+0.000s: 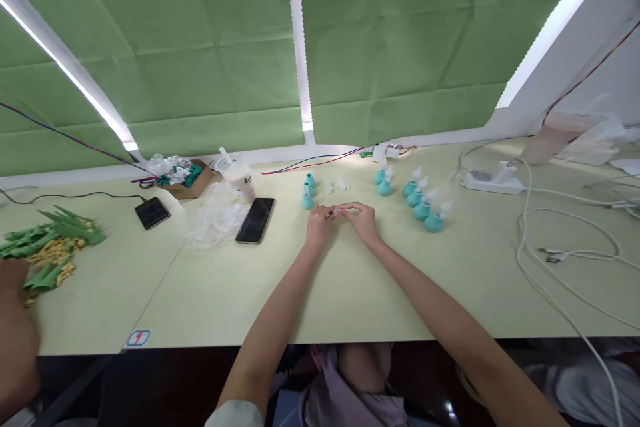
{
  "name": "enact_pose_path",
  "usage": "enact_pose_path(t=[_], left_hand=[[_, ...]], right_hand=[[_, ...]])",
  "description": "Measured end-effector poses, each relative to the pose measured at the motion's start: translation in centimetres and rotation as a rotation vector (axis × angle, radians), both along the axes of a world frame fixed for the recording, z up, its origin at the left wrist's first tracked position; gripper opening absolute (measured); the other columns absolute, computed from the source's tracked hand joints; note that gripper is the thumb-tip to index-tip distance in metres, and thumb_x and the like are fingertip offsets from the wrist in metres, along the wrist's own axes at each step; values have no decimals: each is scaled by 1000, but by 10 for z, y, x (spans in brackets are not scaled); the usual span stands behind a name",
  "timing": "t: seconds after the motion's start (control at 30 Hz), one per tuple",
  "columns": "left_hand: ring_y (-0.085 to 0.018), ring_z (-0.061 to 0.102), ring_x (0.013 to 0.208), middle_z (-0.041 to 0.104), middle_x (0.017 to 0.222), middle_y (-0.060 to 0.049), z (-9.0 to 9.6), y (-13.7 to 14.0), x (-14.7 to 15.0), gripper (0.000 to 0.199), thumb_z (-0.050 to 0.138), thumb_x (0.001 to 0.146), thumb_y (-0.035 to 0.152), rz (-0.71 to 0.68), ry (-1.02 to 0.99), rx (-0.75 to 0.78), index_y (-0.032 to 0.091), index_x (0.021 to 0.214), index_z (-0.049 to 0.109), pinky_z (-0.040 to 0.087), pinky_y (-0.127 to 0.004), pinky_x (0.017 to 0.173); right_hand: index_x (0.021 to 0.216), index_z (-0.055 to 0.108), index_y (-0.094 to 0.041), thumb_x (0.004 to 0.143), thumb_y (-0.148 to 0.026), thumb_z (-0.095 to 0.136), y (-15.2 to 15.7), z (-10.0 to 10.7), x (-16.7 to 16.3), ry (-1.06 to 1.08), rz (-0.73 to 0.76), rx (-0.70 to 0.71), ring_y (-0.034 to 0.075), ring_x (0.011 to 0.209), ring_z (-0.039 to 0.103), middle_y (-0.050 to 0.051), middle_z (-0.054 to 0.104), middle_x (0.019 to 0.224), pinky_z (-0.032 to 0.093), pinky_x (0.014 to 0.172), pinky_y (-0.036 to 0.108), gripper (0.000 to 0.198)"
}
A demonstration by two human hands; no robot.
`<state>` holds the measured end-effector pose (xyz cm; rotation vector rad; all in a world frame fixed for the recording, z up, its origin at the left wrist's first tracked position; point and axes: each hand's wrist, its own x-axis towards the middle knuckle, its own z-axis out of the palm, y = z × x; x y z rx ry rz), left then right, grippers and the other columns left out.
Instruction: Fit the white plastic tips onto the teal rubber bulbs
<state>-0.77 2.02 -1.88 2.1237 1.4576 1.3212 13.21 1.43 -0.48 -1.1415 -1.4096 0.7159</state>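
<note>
My left hand (pixel 319 224) and my right hand (pixel 365 221) meet over the middle of the table, fingertips pinched together. Between them is a small whitish plastic piece (pixel 336 211), mostly covered by the fingers, so its exact shape is unclear. Just beyond my left hand stand a few turquoise squeeze bulbs (pixel 307 200), at least some without a pointed tip. Loose small clear plastic parts (pixel 341 185) lie behind my fingers. Off to the right, several turquoise bulbs with pointed clear tips (pixel 434 221) stand upright in rows.
A phone (pixel 255 221), crumpled plastic bags (pixel 213 217) and a lidded drink cup (pixel 240 180) are on the left. Farther left are a small box (pixel 197 180), a black device (pixel 153 213) and a co-worker's arm (pixel 15 333) by green pieces. White cables (pixel 525 240) and a power strip (pixel 493 180) lie right.
</note>
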Motion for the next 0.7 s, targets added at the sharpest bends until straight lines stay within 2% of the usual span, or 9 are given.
enact_pose_path(t=[0.1,0.17,0.27,0.4,0.53,0.7], left_hand=[[-16,51,74,64,79,-5,-4,4,-1,20,60,81,21,19,18,11,20,98,69,42,-30,71],[-17,51,78,62,80,-6,-6,7,-3,22,56,83,20,43,31,6,19,102,68,43,-31,74],[-18,51,82,59,80,-6,-8,9,-5,27,49,86,15,81,35,2,20,105,67,43,-31,75],[-19,51,81,58,81,-6,-9,10,-6,29,45,87,13,95,58,34,18,106,66,42,-32,75],[-18,51,81,59,82,-7,-9,10,-6,29,43,89,14,114,118,30,18,106,66,42,-32,75],[-17,53,81,62,83,-5,-4,7,-5,24,48,88,17,154,177,-12,20,101,68,42,-30,75]], right_hand=[[77,72,-22,71,-41,64,12,-3,8,-14,-99,-6,21,87,64,3,72,86,46,85,35,21],[76,72,-23,72,-41,62,26,-6,16,-68,-193,-49,21,80,64,3,72,82,47,80,34,20],[73,72,-25,73,-36,63,50,-12,28,-295,-291,-149,20,70,61,3,71,78,45,69,32,15],[74,73,-25,74,-27,62,78,-13,32,-528,-358,-171,20,73,61,5,71,82,42,63,29,11],[79,73,-23,77,-24,60,92,-10,26,-613,-402,-208,20,77,61,7,71,84,40,67,29,14],[84,73,-25,78,-28,59,93,-9,22,-695,-413,-219,20,86,60,5,72,91,38,75,29,16]])
